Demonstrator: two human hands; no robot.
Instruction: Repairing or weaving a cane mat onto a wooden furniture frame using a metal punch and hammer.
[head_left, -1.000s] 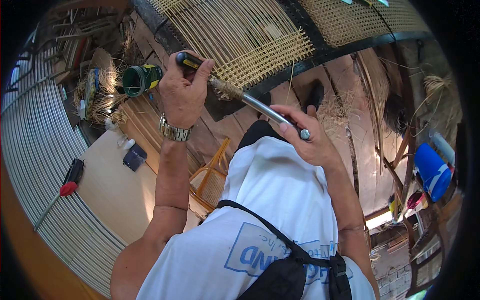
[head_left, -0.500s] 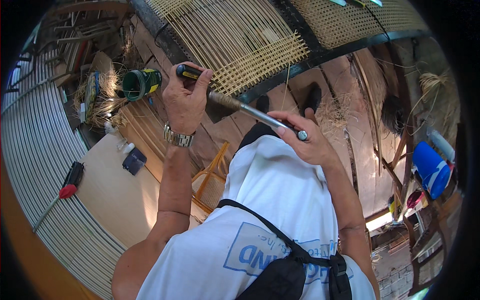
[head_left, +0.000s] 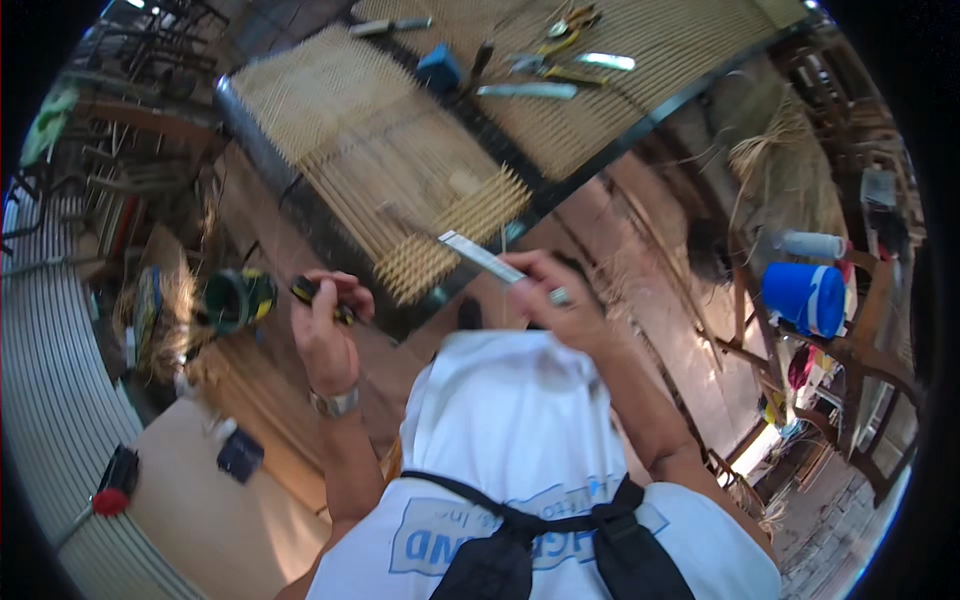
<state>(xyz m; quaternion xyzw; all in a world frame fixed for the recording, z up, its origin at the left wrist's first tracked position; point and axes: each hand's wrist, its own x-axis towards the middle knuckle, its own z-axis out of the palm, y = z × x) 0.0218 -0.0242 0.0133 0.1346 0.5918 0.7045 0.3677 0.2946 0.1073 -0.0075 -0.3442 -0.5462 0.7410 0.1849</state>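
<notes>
My left hand point(head_left: 326, 335) is curled around a black-and-yellow tool handle point(head_left: 303, 291) beside the near left corner of the cane panel; the tool's shaft, pointing toward the panel, is blurred. In my right hand point(head_left: 565, 310) is a flat silver metal bar point(head_left: 482, 259), its far end over the panel's woven near edge. The cane panel point(head_left: 350, 130) has a dark frame. Its far part is finely woven, the middle shows parallel strands, and a coarser lattice point(head_left: 455, 245) runs along the near edge.
Pliers point(head_left: 560, 72), a blue block point(head_left: 438, 68) and a pale-handled tool point(head_left: 390, 25) lie on the caning. At left are a green can point(head_left: 238, 298), cane scraps and a dark pouch point(head_left: 240, 455) on a board. A blue bucket point(head_left: 803, 298) stands at right beside wooden frames.
My hands have moved apart. The left has gone lower left with the handled tool; the right holds the silver bar toward the panel. The view has shifted, showing more of the caning and tools.
</notes>
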